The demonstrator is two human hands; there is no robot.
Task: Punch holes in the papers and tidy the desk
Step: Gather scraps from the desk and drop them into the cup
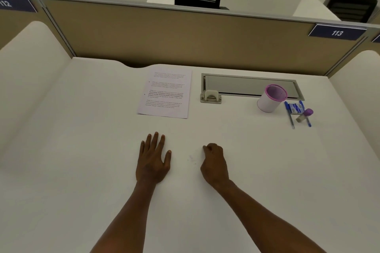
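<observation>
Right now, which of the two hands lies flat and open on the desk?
The left hand, its fingers spread flat on the desk; the right hand is curled into a loose fist.

The tabletop (82,150) looks smooth, matt and white. On it the papers (165,93) are thin printed sheets. Right of the papers, the hole punch (210,96) looks like pale plastic; beyond it, a matt white cup (270,98) and glossy blue plastic pens (289,116).

A white desk (226,201) carries a printed sheet (165,93) at centre, a hole punch (211,96) just beside it, and to the right a pink-rimmed cup (271,98), blue pens (290,116), a small box (296,108) and a glue stick (304,115). Two hands rest on it.
</observation>
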